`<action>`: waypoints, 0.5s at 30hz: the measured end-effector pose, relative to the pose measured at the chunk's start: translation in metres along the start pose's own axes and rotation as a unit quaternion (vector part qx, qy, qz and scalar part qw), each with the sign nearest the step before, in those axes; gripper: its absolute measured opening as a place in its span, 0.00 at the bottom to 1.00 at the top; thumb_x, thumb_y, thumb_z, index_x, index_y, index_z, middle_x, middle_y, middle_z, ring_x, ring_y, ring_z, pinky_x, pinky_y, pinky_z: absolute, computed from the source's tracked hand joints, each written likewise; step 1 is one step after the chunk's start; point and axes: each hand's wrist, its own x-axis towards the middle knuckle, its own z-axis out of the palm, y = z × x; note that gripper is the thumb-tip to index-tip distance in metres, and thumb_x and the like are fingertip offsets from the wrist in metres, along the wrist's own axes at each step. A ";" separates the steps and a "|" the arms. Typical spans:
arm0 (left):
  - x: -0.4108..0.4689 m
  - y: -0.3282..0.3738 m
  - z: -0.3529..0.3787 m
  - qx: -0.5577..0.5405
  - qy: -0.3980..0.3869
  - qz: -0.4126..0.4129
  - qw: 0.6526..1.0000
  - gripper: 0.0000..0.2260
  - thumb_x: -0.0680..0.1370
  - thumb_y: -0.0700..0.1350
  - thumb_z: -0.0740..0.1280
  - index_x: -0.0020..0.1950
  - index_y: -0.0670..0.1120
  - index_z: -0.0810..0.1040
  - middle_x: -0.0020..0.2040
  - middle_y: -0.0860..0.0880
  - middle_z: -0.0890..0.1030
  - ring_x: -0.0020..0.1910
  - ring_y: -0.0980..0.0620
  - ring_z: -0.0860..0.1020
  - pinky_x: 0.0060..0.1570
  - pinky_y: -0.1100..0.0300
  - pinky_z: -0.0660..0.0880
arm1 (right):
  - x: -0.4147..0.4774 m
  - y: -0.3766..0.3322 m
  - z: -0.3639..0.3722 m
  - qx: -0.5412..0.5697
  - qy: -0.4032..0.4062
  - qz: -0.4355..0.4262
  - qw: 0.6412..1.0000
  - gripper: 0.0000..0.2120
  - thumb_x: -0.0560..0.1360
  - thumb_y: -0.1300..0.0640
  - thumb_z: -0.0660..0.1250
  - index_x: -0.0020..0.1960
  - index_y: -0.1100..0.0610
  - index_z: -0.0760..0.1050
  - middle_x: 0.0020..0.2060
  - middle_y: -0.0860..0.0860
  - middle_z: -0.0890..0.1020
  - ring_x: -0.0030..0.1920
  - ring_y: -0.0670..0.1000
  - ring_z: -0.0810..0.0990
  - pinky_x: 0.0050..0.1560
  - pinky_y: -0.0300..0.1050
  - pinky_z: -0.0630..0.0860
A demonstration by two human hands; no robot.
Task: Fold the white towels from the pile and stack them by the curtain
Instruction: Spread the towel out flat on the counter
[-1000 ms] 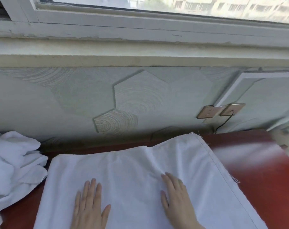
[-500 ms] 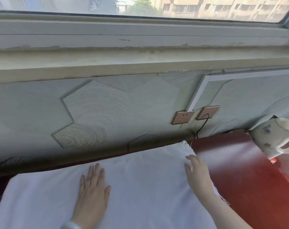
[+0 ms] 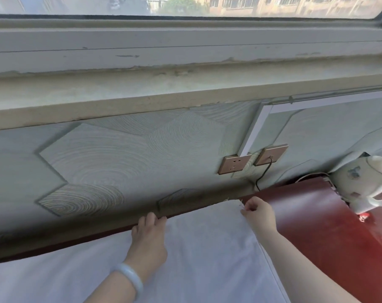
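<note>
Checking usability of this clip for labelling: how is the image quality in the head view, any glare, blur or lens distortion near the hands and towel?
Head view: daylight from the window, soft and even; wide-angle bowing curves the sill; white towel is nearly washed out, with little texture; glare sheen on the red table; kettle at the right edge is soft and smeared; left hand and right hand are reasonably sharp.
</note>
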 end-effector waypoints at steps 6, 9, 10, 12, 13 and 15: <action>0.018 -0.001 -0.008 -0.039 -0.023 0.012 0.999 0.14 0.71 0.36 0.63 0.49 0.53 0.65 0.47 0.54 0.62 0.49 0.52 0.63 0.44 0.57 0.56 | -0.021 0.001 -0.018 0.166 -0.052 -0.033 0.984 0.16 0.70 0.73 0.70 0.47 0.52 0.77 0.36 0.52 0.81 0.36 0.49 0.75 0.37 0.32 0.71; 0.020 -0.005 -0.004 -0.082 0.012 0.054 0.995 0.17 0.67 0.36 0.69 0.44 0.56 0.67 0.42 0.59 0.65 0.43 0.54 0.65 0.39 0.56 0.56 | -0.022 0.010 -0.021 0.134 -0.030 -0.031 0.990 0.14 0.70 0.74 0.69 0.39 0.55 0.79 0.36 0.52 0.81 0.36 0.46 0.77 0.37 0.32 0.71; 0.022 -0.004 -0.007 -0.077 0.017 0.071 0.994 0.18 0.64 0.37 0.72 0.42 0.57 0.69 0.40 0.61 0.65 0.41 0.54 0.66 0.37 0.57 0.55 | -0.021 0.010 -0.021 0.127 -0.015 -0.033 0.991 0.15 0.69 0.75 0.68 0.39 0.55 0.79 0.37 0.52 0.82 0.35 0.43 0.77 0.36 0.30 0.70; 0.026 0.001 -0.009 -0.046 0.010 0.097 0.994 0.15 0.65 0.40 0.73 0.45 0.57 0.75 0.41 0.61 0.66 0.42 0.54 0.71 0.38 0.57 0.55 | -0.019 0.008 -0.019 0.107 0.004 -0.037 0.994 0.16 0.69 0.75 0.68 0.43 0.55 0.80 0.43 0.52 0.81 0.37 0.41 0.78 0.38 0.30 0.71; 0.027 0.006 -0.009 -0.045 0.002 0.102 0.994 0.13 0.71 0.42 0.70 0.51 0.57 0.76 0.45 0.60 0.67 0.49 0.53 0.72 0.41 0.57 0.57 | -0.018 0.006 -0.017 0.089 0.004 -0.039 0.995 0.16 0.69 0.74 0.68 0.46 0.54 0.80 0.46 0.52 0.81 0.40 0.41 0.78 0.40 0.32 0.71; 0.031 0.009 -0.006 -0.068 -0.045 0.095 0.992 0.14 0.77 0.44 0.64 0.61 0.55 0.74 0.51 0.58 0.68 0.57 0.53 0.70 0.46 0.59 0.57 | -0.016 0.006 -0.009 0.037 -0.012 -0.046 0.998 0.19 0.68 0.71 0.70 0.52 0.52 0.77 0.50 0.52 0.78 0.46 0.44 0.77 0.43 0.36 0.69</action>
